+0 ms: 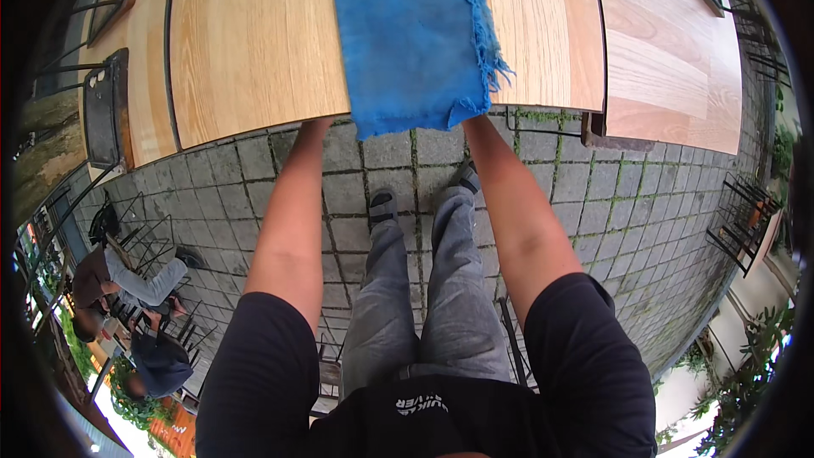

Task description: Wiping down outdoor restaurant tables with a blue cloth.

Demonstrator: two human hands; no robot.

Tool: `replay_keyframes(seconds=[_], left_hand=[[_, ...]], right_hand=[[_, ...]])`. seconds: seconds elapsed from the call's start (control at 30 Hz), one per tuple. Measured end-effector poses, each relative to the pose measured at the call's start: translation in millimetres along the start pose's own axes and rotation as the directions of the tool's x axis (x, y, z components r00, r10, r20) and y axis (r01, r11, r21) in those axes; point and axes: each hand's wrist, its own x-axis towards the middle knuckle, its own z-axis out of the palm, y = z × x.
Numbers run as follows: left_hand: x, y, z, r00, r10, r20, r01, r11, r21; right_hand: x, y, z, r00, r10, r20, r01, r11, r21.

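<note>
A blue cloth (410, 38) with a frayed right edge lies spread on a wood-grain tabletop (254, 44), its near end hanging a little over the table's front edge. Both my forearms reach forward and pass beneath that edge, one on each side of the cloth's overhang. The tabletop and cloth hide my left hand and my right hand, so what they touch or hold does not show.
Grey paving tiles (388, 152) lie under my feet. Another wood-grain tabletop (668, 51) adjoins on the right. Dark-framed chairs (105, 114) stand at the left. Two people sit at the lower left. More furniture (753, 229) stands far right.
</note>
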Motion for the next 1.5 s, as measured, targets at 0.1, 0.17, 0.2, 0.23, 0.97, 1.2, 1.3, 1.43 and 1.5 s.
replay_keyframes(seconds=[0.1, 0.17, 0.2, 0.23, 0.97, 1.2, 1.3, 1.43, 1.5], left_hand=[[-2.5, 90.1, 66.2, 0.951, 0.303, -0.064, -0.033, 0.303, 0.952], [-18.4, 156.9, 130.4, 0.935, 0.052, -0.350, 0.158, 0.825, 0.543], [-38.8, 181.1, 107.4, 0.946, -0.088, -0.311, 0.269, 0.750, 0.604], [-61.7, 205.0, 84.7, 0.927, -0.232, -0.295, 0.373, 0.659, 0.654], [-57.6, 450.7, 110.2, 0.784, -0.618, -0.058, 0.393, 0.566, -0.725], [-45.5, 452.8, 80.8, 0.637, -0.713, 0.294, 0.771, 0.593, -0.234], [-57.4, 473.4, 80.8, 0.652, -0.674, 0.347, 0.754, 0.621, -0.213], [-60.1, 494.3, 58.4, 0.901, -0.428, 0.071, 0.434, 0.889, -0.144], [-57.1, 494.4, 42.6, 0.935, -0.341, -0.092, 0.324, 0.932, -0.161]], right_hand=[[8.7, -39.0, -4.0, 0.999, -0.040, -0.016, 0.033, 0.951, -0.309], [-16.1, -67.2, -25.7, 0.978, -0.181, -0.105, 0.067, 0.747, -0.662], [-36.6, -72.6, 11.3, 0.970, -0.228, -0.078, 0.069, 0.571, -0.818], [-66.8, -82.5, 51.3, 0.962, -0.272, -0.033, 0.070, 0.360, -0.931], [-191.8, -335.2, 159.5, 0.947, 0.239, -0.214, -0.317, 0.800, -0.510], [-87.3, -345.0, 203.9, 0.741, 0.644, -0.191, -0.670, 0.726, -0.153], [-66.0, -337.1, 215.0, 0.652, 0.721, -0.236, -0.720, 0.686, 0.105], [-30.2, -324.0, 225.0, 0.757, 0.640, 0.131, -0.643, 0.766, -0.028], [-15.9, -340.7, 255.2, 0.829, 0.525, 0.191, -0.502, 0.850, -0.159]])
